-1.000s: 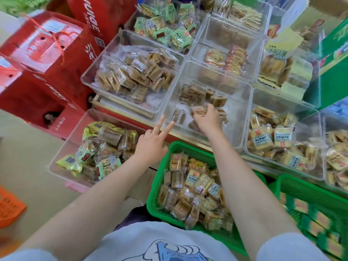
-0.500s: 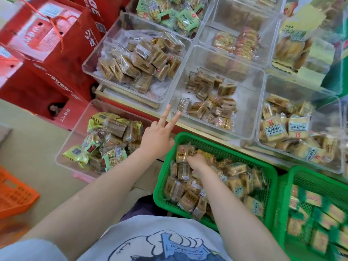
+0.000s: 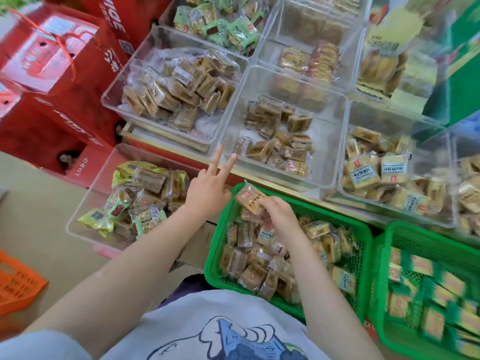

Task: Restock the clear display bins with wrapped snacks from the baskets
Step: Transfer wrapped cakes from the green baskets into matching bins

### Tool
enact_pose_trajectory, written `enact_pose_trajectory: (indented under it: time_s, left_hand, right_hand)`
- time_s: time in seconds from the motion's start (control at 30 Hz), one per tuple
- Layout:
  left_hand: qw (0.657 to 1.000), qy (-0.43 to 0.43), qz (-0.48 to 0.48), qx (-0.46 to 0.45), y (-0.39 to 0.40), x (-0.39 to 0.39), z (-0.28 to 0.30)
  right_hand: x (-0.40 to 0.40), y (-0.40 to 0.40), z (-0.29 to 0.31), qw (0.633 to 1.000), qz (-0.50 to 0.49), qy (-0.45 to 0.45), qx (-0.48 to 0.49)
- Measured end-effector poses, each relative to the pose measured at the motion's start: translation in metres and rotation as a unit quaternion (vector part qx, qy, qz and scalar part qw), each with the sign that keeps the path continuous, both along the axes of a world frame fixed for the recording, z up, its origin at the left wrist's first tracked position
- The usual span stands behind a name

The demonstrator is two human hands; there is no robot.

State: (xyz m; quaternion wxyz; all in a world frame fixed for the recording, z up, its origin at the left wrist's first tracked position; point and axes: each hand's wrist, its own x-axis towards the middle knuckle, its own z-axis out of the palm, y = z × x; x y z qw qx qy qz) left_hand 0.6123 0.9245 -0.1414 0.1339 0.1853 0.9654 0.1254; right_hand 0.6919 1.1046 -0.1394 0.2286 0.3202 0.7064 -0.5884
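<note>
At the far left an orange basket (image 3: 18, 284) sits on the floor. Behind it stand red gift boxes (image 3: 59, 63) with white lettering, partly readable as "JUIGE"; the rest is too blurred. Next comes a low clear bin (image 3: 85, 203) holding yellow-green and brown wrapped snacks with barcodes. The left hand (image 3: 207, 188) hovers empty, index and middle fingers stretched out toward the near rim of the middle clear bin (image 3: 306, 183), the other fingers curled. That bin holds a scatter of brown wrapped snacks (image 3: 278, 141). Just right, the right hand (image 3: 275, 211) is closed around one wrapped snack (image 3: 250, 200), lifted above the green basket (image 3: 215, 261) full of the same packets; its label print is unreadable. Further right, another clear bin (image 3: 441, 224) holds packets with pale blue Chinese labels, and a second green basket (image 3: 384, 255) holds green-edged packets.
</note>
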Motion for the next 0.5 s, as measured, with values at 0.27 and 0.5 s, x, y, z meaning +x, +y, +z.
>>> enact_pose_trajectory:
  time_s: [0.27,0.5]
  left_hand:
    - [0.999,-0.004,0.016,-0.031,0.007,0.007,0.005]
    - [0.998,-0.011,0.010,-0.060,0.007,0.007,0.011]
  right_hand:
    - [-0.093,0.042,0.058,0.973,-0.070,0.141,0.171]
    - [-0.073,0.033,0.056,0.959,-0.083,0.132,0.236]
